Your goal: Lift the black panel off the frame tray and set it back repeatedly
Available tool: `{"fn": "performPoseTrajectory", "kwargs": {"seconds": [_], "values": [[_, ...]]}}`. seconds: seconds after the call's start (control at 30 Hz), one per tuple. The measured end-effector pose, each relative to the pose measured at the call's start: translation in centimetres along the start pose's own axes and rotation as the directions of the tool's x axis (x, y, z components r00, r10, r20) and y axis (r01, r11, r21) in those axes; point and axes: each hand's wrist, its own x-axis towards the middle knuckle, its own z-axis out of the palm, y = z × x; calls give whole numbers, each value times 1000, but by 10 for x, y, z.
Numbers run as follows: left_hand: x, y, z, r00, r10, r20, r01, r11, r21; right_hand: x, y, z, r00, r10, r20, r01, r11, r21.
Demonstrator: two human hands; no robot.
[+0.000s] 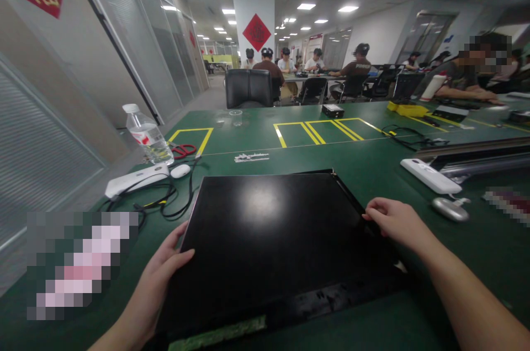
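Note:
A black LCD panel [265, 229] lies in front of me, its glossy face up and reflecting a ceiling light. My left hand [165, 262] grips its left edge, thumb on top and fingers round the side. At the right edge, my right hand [391, 218] pinches a thin black frame strip [350, 191], fingers curled. This strip runs along the panel's right side and round its far right corner. Along the near edge shows a green circuit board [219, 333]. A small pale tab [399, 267] sticks out at the near right corner.
Left on the green table [232, 155] are a water bottle [147, 133], red-handled scissors [184, 150], white devices and black cables [178, 205]. At right lie a white device [430, 175], a silver mouse-like object [450, 209] and long dark panels [492, 160]. Other people sit farther back.

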Motion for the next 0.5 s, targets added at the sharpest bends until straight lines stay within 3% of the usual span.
{"fn": "performPoseTrajectory", "kwargs": {"seconds": [0.4,0.5], "values": [[-8,8,2,999,-33,-27,34,998,56,-3,-4,-1,1000,1,-16,0,998,66],[-9,11,3,1000,26,-16,-24,994,102,-2,-3,0,1000,-3,-17,4,997,76]]}}
